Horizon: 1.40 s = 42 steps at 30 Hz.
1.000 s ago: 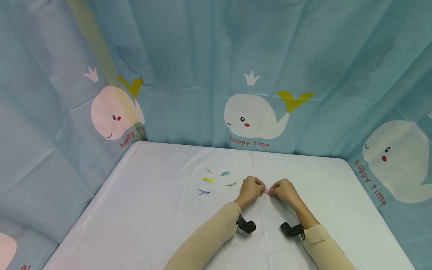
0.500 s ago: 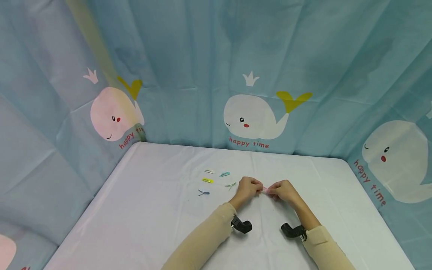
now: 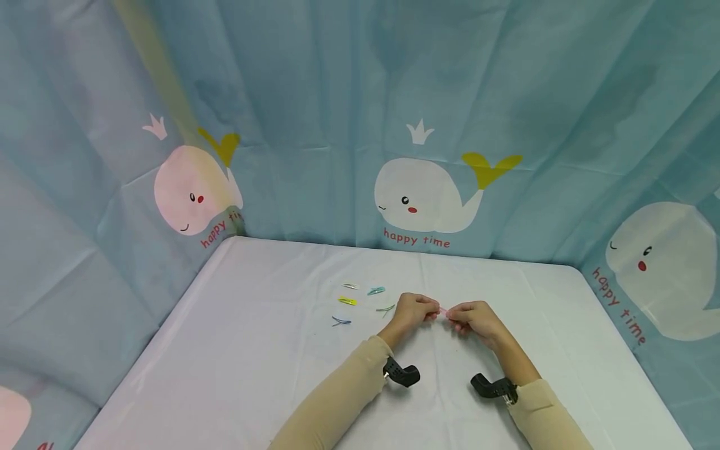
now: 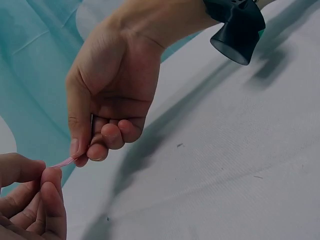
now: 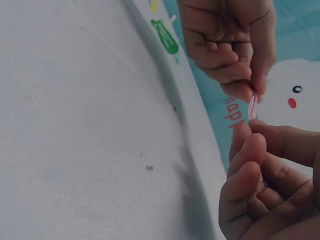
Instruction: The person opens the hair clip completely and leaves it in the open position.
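A thin pink hair clip [image 3: 444,310] is held above the white table between both hands. My left hand [image 3: 414,310] pinches one end of it between thumb and index finger. At the other end, my right hand [image 3: 475,320] has its thumb and fingertips on the clip. In the left wrist view a short strip of the pink clip [image 4: 64,162] shows between the two hands. The right wrist view shows the same pink clip [image 5: 253,107] edge-on, its ends covered by fingertips. Whether it is snapped or unsnapped, I cannot tell.
Left of my hands lie a white clip [image 3: 350,286], a teal clip [image 3: 375,290], a yellow clip [image 3: 347,301], a green clip [image 3: 385,309] and a blue clip [image 3: 341,321]. The green and blue ones are spread apart. A whale-print curtain [image 3: 315,187] borders the white table [image 3: 253,350].
My left hand has shifted slightly left, and the right hand has turned a little, showing more of its lower fingers. Both keep hold of the pink clip. The other clips lie as before.
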{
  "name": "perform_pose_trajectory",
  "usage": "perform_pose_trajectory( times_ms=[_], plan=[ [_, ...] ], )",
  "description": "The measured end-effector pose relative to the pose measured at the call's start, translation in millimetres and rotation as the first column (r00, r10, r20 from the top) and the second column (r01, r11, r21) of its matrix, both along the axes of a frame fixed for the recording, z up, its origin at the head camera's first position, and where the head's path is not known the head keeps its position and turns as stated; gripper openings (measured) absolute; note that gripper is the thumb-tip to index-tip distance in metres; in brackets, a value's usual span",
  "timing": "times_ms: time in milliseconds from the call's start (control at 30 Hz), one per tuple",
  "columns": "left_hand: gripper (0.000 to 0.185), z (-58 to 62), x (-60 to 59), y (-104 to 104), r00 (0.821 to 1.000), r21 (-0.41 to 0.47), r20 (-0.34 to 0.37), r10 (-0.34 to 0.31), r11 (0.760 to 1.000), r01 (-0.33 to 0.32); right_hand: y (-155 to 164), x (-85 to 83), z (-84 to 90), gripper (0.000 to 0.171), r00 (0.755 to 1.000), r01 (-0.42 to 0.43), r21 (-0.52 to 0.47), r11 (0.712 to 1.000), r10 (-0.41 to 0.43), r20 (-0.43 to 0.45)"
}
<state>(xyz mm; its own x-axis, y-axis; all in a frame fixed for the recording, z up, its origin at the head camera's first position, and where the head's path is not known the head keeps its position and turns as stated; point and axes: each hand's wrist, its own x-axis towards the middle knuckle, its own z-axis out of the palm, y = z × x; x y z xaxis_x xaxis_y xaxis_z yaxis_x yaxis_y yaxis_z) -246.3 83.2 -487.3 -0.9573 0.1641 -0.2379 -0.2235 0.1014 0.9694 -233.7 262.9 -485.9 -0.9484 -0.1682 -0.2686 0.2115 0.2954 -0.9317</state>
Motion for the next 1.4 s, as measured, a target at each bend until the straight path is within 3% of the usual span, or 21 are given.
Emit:
perform_pose_trajectory(
  times_ms=[267,733,1133,1400],
  plan=[
    [0.013,7.8,2.1,-6,0.999,0.046,0.046,0.001,0.999,-0.003,1,-1.7,-2.0,0.024,1.0,0.011,-0.067,0.998,-0.01,0.015],
    [0.015,2.3,3.5,-19,0.999,0.088,0.037,-0.021,0.996,0.017,-8,2.3,6.2,0.023,0.999,0.014,-0.148,0.989,-0.008,0.042],
    [0.017,2.3,4.9,-33,0.998,0.15,0.07,-0.004,0.989,-0.006,-16,3.4,6.4,0.016,0.998,0.027,-0.207,0.978,-0.016,0.053],
    [0.018,3.6,7.9,-45,0.998,0.149,0.065,-0.023,0.989,0.013,-22,3.9,7.6,0.016,0.998,-0.026,-0.264,0.964,0.041,0.054]
  ],
)
